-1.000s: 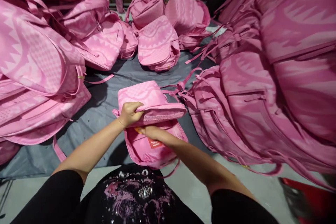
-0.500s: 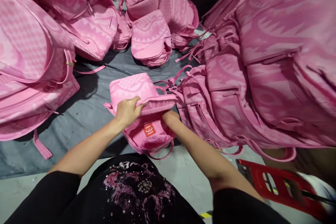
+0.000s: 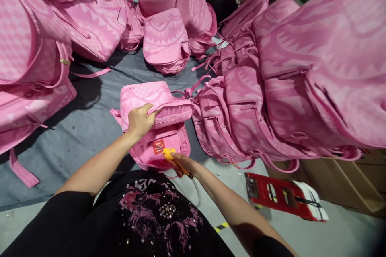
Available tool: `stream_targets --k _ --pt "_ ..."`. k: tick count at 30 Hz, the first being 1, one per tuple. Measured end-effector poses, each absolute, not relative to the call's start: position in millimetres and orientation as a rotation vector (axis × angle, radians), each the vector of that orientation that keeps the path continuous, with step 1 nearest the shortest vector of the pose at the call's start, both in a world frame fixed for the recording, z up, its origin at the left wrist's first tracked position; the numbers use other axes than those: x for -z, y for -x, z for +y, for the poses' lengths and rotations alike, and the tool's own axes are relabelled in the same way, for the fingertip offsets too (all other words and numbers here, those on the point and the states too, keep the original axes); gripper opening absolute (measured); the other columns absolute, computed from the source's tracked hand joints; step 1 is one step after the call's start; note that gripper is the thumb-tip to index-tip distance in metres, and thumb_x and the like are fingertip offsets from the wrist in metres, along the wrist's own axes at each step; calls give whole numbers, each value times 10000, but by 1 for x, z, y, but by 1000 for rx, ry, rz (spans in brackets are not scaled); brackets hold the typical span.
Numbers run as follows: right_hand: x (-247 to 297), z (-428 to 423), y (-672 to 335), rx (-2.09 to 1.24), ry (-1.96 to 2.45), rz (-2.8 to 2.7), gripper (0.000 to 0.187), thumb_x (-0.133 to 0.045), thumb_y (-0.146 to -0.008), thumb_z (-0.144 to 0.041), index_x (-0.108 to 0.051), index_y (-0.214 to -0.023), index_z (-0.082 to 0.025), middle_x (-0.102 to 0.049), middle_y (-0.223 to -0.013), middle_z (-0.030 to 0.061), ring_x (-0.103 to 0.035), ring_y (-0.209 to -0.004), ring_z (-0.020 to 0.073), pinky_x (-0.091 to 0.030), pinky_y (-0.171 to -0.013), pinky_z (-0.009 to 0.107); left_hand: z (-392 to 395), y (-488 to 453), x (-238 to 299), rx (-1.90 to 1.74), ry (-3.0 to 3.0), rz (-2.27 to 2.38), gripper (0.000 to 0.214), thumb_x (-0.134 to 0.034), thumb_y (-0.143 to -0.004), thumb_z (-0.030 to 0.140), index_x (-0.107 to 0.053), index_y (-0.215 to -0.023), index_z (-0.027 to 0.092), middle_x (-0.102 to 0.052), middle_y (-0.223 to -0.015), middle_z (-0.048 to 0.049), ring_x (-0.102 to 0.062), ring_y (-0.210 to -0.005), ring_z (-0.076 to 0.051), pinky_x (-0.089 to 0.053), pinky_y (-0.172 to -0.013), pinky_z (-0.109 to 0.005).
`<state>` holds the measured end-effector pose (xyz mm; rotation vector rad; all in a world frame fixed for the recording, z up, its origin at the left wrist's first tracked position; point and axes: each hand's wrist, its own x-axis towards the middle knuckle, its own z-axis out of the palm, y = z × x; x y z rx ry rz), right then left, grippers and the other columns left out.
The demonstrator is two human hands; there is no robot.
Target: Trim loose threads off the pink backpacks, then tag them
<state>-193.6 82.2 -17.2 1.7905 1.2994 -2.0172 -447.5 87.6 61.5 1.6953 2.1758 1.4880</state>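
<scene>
one pink patterned fabric backpack [image 3: 164, 144] lies at the grey mat's [image 3: 87, 128] near edge. left hand [image 3: 139, 120] clamps its lifted flap; right hand [image 3: 184, 165] grips a small yellow tool [image 3: 168, 153] beside the front pocket. likely trimming there; the next move calls for the flap held clear.

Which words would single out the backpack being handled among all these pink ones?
Find the grey mat between the heaps of pink backpacks. At its near edge lies one backpack. Only it has its flap lifted by the left hand, showing an orange label.

A grey sheet [image 3: 90, 124] carries heaps of pink backpacks [image 3: 165, 40] around one opened backpack [image 3: 141, 94] near its front edge
</scene>
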Motion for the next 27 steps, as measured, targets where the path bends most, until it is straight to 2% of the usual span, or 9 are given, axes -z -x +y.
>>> stream_targets --k 2,6,10,12,16,18,22,24,27 --pt "27 93 203 2160 -1913 1231 489 -182 -1021 -516 -451 -755 -206 -421 -446 -52 -442 -354 108 -421 -414 211 87 447 -60 -1501 -1710 2100 154 -600 -827 295 -699 -752 202 -661 -609 -15 -569 -556 -144 -335 -556 -251" --pt "50 106 237 2609 -2011 923 559 -101 -986 -631 -412 -767 -220 -505 -544 -3 -539 -468 123 -490 -494 240 85 445 -57 -1542 -1799 1923 139 -603 -805 283 -705 -759 200 -666 -623 -8 -568 -556 -126 -371 -560 -232" --pt "74 96 268 2873 -1952 769 615 42 -965 -622 -377 -745 -229 -310 -427 -70 -311 -344 88 -311 -356 172 93 450 -58 -1635 -1837 1847 159 -613 -813 304 -707 -747 195 -656 -618 5 -550 -546 -109 -379 -555 -218" --pt "82 87 269 2934 -1882 736 606 -11 -975 -630 -406 -763 -222 -242 -415 -101 -199 -326 72 -239 -338 161 99 454 -61 -1694 -1809 1853 179 -620 -814 321 -701 -722 191 -630 -585 19 -529 -530 -99 -368 -544 -210" --pt "87 76 254 3005 -1508 775 548 -191 -985 -644 -489 -851 -204 -254 -425 -119 -119 -340 58 -217 -353 164 107 454 -65 -1723 -1823 1836 218 -626 -811 361 -686 -698 184 -600 -566 33 -501 -525 -90 -357 -541 -203" --pt "86 75 250 2946 -1427 932 589 -132 -972 -669 -476 -846 -208 -247 -426 -117 -114 -349 64 -231 -362 172 109 451 -65 -1711 -1841 1808 229 -624 -816 371 -680 -702 181 -587 -565 35 -490 -525 -88 -352 -540 -203" --pt "83 73 257 2733 -1673 1233 704 117 -904 -691 -392 -756 -228 -166 -422 -105 -139 -349 80 -234 -366 185 109 451 -66 -1705 -1870 1799 260 -617 -822 400 -665 -694 179 -556 -553 34 -471 -523 -92 -352 -545 -215" --pt "76 70 259 2660 -1678 1290 670 25 -932 -696 -418 -763 -222 -209 -427 -100 -173 -347 82 -240 -365 196 109 453 -67 -1698 -1869 1838 275 -605 -823 416 -660 -688 182 -560 -555 30 -476 -532 -97 -359 -553 -219" --pt "53 78 250 2094 -1833 1735 531 -201 -999 -591 -531 -885 -191 -447 -513 -42 -393 -405 108 -372 -439 225 109 457 -68 -1659 -1873 1842 275 -595 -826 416 -659 -694 183 -577 -570 23 -492 -549 -103 -370 -562 -218"
